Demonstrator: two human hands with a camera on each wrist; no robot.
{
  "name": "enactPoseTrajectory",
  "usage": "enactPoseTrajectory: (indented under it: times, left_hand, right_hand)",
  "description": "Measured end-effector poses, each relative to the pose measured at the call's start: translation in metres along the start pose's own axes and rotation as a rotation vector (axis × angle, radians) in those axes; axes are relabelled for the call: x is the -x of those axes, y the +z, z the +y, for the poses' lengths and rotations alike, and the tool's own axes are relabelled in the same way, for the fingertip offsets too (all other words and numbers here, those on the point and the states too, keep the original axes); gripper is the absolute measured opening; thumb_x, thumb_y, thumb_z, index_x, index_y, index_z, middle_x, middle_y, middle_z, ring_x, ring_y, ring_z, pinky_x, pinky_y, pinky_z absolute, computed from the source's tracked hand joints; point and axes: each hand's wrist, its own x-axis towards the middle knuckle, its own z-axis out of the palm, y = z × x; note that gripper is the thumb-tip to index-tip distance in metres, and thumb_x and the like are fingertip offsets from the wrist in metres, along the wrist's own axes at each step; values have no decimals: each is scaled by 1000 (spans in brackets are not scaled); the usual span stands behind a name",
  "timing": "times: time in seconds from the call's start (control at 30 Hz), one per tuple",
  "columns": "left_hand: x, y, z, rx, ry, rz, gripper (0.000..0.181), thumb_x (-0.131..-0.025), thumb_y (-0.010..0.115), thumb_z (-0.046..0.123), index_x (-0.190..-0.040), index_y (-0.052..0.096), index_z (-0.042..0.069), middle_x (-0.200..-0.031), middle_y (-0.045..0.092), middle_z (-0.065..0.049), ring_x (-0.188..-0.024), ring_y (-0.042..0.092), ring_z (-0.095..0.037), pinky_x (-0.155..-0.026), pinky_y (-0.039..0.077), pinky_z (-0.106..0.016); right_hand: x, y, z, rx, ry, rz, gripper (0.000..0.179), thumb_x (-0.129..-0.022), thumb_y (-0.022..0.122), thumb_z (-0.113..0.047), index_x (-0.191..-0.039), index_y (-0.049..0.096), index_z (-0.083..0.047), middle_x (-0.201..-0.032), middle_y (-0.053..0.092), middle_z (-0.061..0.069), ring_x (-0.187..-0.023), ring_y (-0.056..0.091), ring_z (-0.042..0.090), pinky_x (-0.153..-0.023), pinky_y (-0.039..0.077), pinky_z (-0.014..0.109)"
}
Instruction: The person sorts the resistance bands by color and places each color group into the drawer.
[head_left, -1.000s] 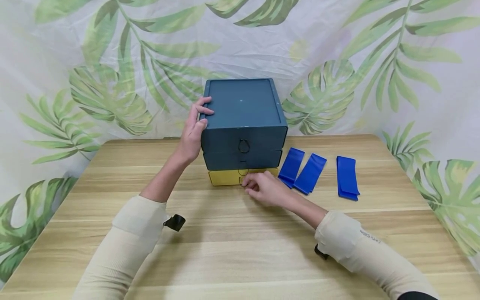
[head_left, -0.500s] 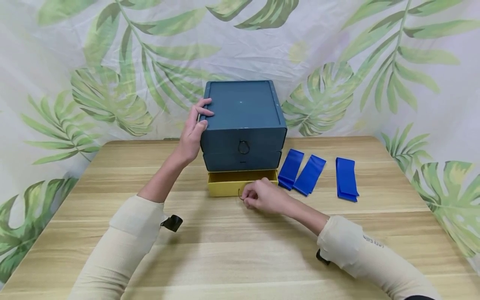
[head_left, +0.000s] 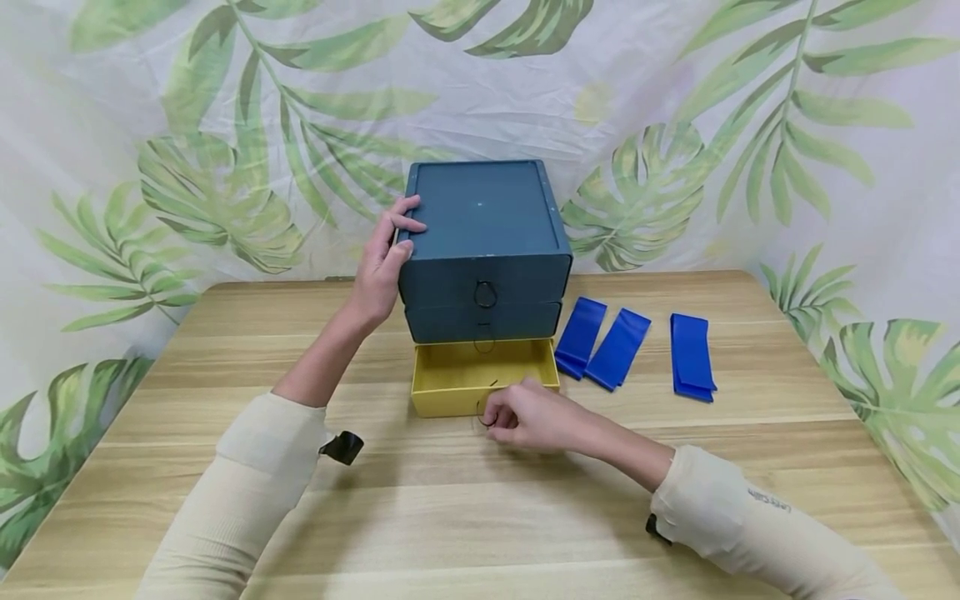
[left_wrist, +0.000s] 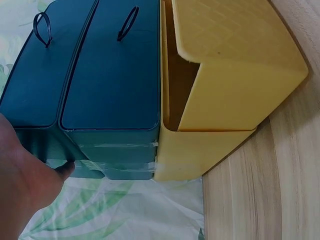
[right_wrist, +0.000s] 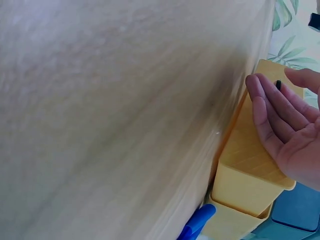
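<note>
A stack of small drawers stands on the table, two dark blue units (head_left: 480, 208) over a yellow one. The yellow drawer (head_left: 442, 404) is pulled out, and its bare inside shows. My right hand (head_left: 536, 414) pinches the thin black loop pull (head_left: 483, 414) on that drawer's front; in the right wrist view a bit of the black loop (right_wrist: 278, 85) shows by the fingers. At the stack's upper left side is my left hand (head_left: 382, 267), its palm against the side and its fingertips on the top edge. Black loops (left_wrist: 129, 24) also hang on the blue drawers, both pushed in.
Three folded blue strips lie right of the stack: two close together, one strip (head_left: 581, 337) beside another strip (head_left: 618, 348), and a third strip (head_left: 692, 357) farther right. A leaf-print cloth (head_left: 300, 108) hangs behind the wooden table (head_left: 420, 533).
The yellow drawer has slid out toward me from nearly flush, with my right hand moving along with its loop. My left hand has stayed on the stack.
</note>
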Motion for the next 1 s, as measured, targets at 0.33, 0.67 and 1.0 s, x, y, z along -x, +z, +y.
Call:
enactPoseTrajectory:
  times: [0.33, 0.67, 1.0]
  left_hand:
    - [0, 0, 2, -47, -37, -3, 33, -100, 36, 13, -117, 54, -10, -160, 38, -24, -158, 15, -38, -126, 14, -47]
    - [0, -1, 4, -63, -36, 2, 34, -100, 36, 11, -118, 56, -9, -160, 39, -22, -158, 17, -37, -126, 16, -45]
    - [0, 0, 2, -69, -33, 12, 36, -99, 35, 12, -119, 55, -10, -160, 40, -22, -158, 16, -32, -127, 13, -45]
  right_hand:
    - [4, -2, -5, -20, 4, -45, 3, -95, 76, -9, -96, 74, -6, -90, 75, 1, -79, 70, 6, -75, 57, 19]
    - [5, -2, -7, -22, 30, -68, 4, -96, 76, -11, -95, 74, -7, -89, 74, -1, -79, 69, 6, -75, 57, 20]
    - [10, -4, -10, -23, 17, -92, 5, -95, 76, -11, -97, 74, -7, -90, 75, 0, -80, 69, 4, -76, 56, 19]
